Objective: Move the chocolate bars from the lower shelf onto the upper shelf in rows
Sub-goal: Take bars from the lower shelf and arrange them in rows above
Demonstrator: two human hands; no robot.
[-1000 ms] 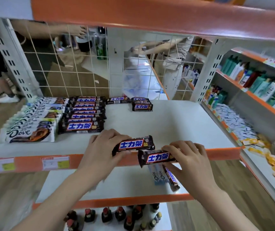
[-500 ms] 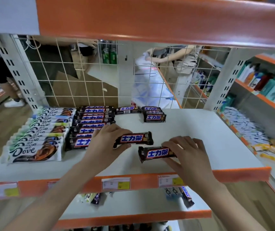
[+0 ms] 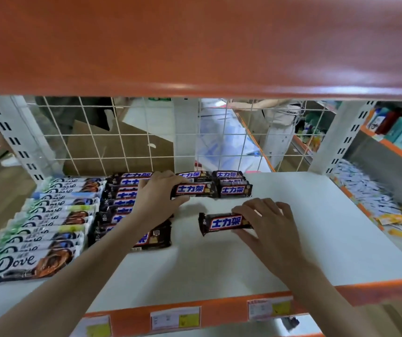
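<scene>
Got a bar in each hand on the upper shelf (image 3: 292, 239), left hand (image 3: 157, 200) gripping one (image 3: 195, 190) by the back rows, right hand (image 3: 265, 222) gripping another (image 3: 221, 223) mid-shelf, and crooked placement could wreck the row.

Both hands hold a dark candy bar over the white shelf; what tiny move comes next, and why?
Probably the left hand sets its dark brown wrapped bar down in front of the lone back-row bar, beside the short stack; it already hovers at that gap.
</scene>
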